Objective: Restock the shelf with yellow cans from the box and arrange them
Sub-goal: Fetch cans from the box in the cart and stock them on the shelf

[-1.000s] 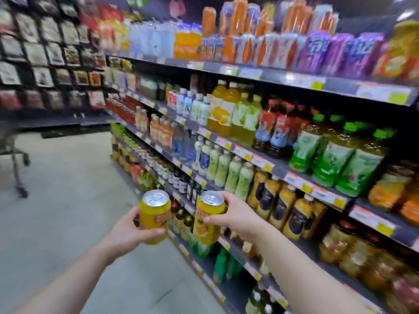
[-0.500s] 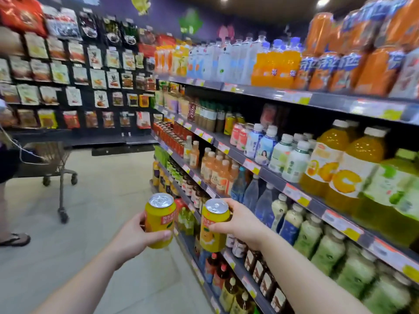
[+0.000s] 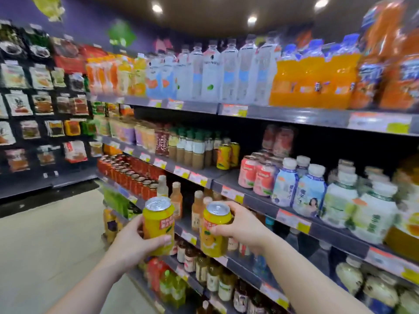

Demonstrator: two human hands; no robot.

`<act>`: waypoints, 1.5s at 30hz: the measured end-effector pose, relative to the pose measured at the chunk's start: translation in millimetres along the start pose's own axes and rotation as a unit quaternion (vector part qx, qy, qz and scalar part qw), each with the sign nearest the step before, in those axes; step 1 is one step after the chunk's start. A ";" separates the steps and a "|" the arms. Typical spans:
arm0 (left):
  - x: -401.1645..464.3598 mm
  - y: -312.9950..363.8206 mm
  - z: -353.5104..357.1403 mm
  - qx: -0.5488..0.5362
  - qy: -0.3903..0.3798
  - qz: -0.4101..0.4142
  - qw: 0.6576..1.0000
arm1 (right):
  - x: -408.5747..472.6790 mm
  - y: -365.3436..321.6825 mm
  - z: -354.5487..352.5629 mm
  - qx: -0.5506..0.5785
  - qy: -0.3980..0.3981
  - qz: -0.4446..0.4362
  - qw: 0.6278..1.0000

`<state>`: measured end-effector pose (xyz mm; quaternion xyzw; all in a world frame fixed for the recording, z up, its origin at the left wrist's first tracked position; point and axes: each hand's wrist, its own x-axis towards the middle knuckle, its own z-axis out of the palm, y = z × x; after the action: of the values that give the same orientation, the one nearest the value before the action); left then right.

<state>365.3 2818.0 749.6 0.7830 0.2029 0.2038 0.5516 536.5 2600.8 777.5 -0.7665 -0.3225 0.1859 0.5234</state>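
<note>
My left hand [image 3: 133, 242] grips a yellow can [image 3: 158, 223] upright, silver top showing. My right hand [image 3: 242, 225] grips a second yellow can [image 3: 214, 232] beside it, a small gap between the two. Both cans are held in front of the drinks shelving at chest height. Two matching yellow cans [image 3: 226, 155] stand on the second shelf [image 3: 204, 172], to the right of a row of brown bottles, with bare shelf in front of them. The box is not in view.
Shelves run along the right: big water and orange bottles on top, pink cans [image 3: 256, 175] and white-capped bottles right of the yellow cans, red cans [image 3: 129, 173] lower left. Hanging snack packets [image 3: 40, 114] cover the far wall. Pale floor [image 3: 45, 245] lies open on the left.
The view has travelled along the aisle and risen, bringing the shelf with two yellow cans into sight. The trolley and person at left have left the view. Both hands still hold their cans.
</note>
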 end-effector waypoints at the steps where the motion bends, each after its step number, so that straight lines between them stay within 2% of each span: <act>1: 22.5 1.5 -1.3 -0.001 -0.011 0.012 1.000 | 17.6 -1.3 -1.6 -0.004 0.020 0.003 1.000; 10: 200.0 0.8 14.7 -0.008 -0.077 0.066 0.995 | 172.2 -17.4 -33.7 0.001 0.234 -0.041 0.971; 20: 324.6 -5.0 10.3 -0.061 -0.136 0.084 0.985 | 294.1 -5.0 -44.7 0.002 0.395 0.007 0.919; 24: 354.2 -12.8 16.9 -0.065 -0.161 0.086 0.981 | 308.9 18.4 -48.9 0.013 0.416 0.028 0.909; 30: 383.6 -17.1 21.3 -0.056 -0.210 0.120 0.969 | 308.2 23.7 -57.4 0.075 0.343 0.042 0.935; 32: 389.6 -18.7 21.4 -0.052 -0.232 0.129 0.963 | 303.3 24.5 -50.3 0.063 0.353 0.051 0.932; 34: 394.9 -20.3 21.3 -0.048 -0.249 0.136 0.958 | 296.4 24.6 -37.0 0.036 0.406 0.069 0.911; 37: 401.3 -25.7 20.2 -0.061 -0.260 0.142 0.953 | 283.8 15.6 -4.6 -0.052 0.528 0.091 0.843; 38: 401.8 -26.4 19.3 -0.069 -0.263 0.144 0.951 | 282.5 15.1 5.9 -0.131 0.524 0.079 0.838; 41: 401.8 -27.4 17.4 -0.080 -0.279 0.146 0.946 | 284.6 15.5 23.1 -0.388 0.368 0.095 0.840; 43: 404.2 -29.8 16.1 -0.080 -0.283 0.146 0.945 | 284.6 14.5 17.8 -0.454 0.322 0.152 0.817; 45: 406.2 -30.3 15.1 -0.074 -0.290 0.146 0.943 | 282.1 15.1 9.1 -0.468 0.317 0.179 0.805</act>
<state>709.7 3035.9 755.0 0.7863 -0.0980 0.0609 0.6069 739.3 2797.7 775.0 -0.9789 -0.0434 -0.1501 0.1317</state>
